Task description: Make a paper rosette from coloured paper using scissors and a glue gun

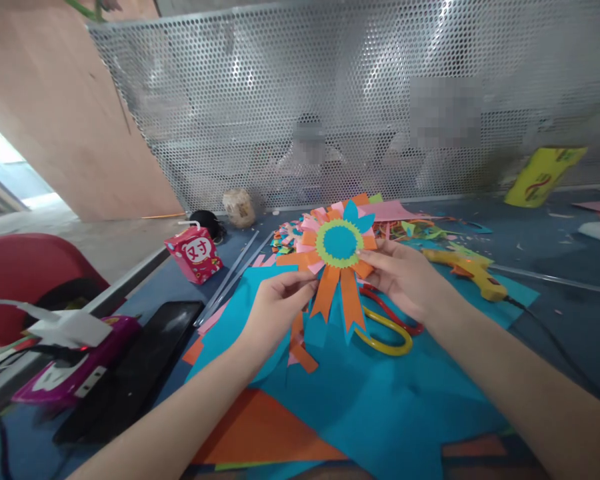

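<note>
Between my two hands is a paper rosette (339,243), held upright above the table. Its blue centre sits on a scalloped green disc, with pink, orange and blue strips around it and two notched orange tails below. My left hand (283,301) pinches the lower left edge. My right hand (405,273) grips the right edge, its thumb on the front and other fingers behind. Scissors with a yellow and a red handle (391,350) lie just below and behind the rosette, their blades hidden. Blue paper sheets (380,407) spread beneath my hands.
A yellow glue gun (473,272) with a cord lies at right. Left are a pink drink carton (196,255), clear glue sticks (235,273), a black phone (135,367) and a purple power strip (75,367). Paper scraps (420,230) lie behind, before a perforated metal screen (280,100).
</note>
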`<action>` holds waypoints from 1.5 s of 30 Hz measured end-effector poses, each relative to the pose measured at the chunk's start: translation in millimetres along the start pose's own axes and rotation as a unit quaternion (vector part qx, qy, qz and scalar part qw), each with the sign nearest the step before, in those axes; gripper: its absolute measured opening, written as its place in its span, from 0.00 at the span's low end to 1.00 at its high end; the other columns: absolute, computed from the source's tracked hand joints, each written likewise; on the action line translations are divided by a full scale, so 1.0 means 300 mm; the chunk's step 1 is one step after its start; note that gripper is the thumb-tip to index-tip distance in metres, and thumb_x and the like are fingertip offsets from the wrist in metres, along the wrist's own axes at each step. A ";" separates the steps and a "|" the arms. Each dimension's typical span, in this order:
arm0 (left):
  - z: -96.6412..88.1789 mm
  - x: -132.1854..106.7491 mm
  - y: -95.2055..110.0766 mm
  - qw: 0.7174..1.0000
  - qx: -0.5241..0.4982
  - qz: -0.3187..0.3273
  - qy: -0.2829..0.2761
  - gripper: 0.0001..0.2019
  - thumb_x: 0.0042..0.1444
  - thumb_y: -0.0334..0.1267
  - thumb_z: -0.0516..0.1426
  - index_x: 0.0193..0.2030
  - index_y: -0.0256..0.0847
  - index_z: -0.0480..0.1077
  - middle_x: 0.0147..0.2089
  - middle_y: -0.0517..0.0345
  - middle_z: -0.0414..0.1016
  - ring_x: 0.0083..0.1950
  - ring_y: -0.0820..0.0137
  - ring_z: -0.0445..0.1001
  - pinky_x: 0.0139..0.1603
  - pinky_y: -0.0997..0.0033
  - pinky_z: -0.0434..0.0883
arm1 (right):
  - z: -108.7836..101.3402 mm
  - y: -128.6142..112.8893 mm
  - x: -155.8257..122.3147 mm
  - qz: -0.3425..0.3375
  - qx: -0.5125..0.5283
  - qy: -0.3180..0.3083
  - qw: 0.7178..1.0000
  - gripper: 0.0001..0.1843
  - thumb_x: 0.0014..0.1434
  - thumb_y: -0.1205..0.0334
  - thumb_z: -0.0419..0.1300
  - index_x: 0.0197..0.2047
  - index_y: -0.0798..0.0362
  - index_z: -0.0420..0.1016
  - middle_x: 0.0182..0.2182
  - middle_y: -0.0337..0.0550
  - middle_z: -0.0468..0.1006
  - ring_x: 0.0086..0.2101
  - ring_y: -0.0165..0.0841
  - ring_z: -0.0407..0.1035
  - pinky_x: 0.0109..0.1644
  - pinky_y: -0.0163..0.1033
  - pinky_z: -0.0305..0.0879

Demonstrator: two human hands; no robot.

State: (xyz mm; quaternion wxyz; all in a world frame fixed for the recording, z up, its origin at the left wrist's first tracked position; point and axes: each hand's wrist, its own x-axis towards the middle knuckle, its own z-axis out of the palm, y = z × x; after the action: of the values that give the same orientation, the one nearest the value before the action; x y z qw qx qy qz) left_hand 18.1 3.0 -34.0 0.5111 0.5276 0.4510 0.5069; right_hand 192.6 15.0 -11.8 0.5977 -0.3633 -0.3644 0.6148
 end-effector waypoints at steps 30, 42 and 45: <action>-0.002 0.005 -0.008 0.998 -0.044 -0.040 0.011 0.07 0.41 0.37 0.63 0.30 0.40 0.77 0.26 0.60 0.75 0.26 0.77 0.68 0.29 0.77 0.66 | -0.009 0.012 0.003 -0.056 -0.041 0.006 0.998 0.11 0.41 0.67 0.67 0.31 0.54 0.71 0.27 0.38 0.78 0.24 0.28 0.72 0.28 0.32 0.71; 0.004 0.001 0.001 0.996 -0.084 -0.043 -0.005 0.07 0.40 0.36 0.64 0.29 0.40 0.77 0.28 0.57 0.77 0.27 0.74 0.71 0.28 0.75 0.67 | -0.008 0.013 0.003 -0.066 -0.050 0.009 0.996 0.11 0.41 0.65 0.67 0.30 0.53 0.71 0.28 0.38 0.78 0.27 0.29 0.72 0.30 0.33 0.70; 0.005 -0.001 0.005 0.995 -0.094 -0.043 -0.011 0.07 0.40 0.36 0.64 0.29 0.40 0.77 0.29 0.56 0.78 0.27 0.73 0.71 0.29 0.74 0.67 | -0.007 0.013 0.002 -0.068 -0.053 0.012 0.996 0.11 0.41 0.66 0.67 0.30 0.53 0.71 0.28 0.38 0.78 0.27 0.28 0.72 0.30 0.33 0.70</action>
State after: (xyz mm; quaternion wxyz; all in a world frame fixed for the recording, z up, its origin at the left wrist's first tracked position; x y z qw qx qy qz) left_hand 19.6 2.6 -32.5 0.5844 0.4630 0.4180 0.5191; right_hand 192.7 15.4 -16.4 0.6227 -0.3760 -0.4128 0.5482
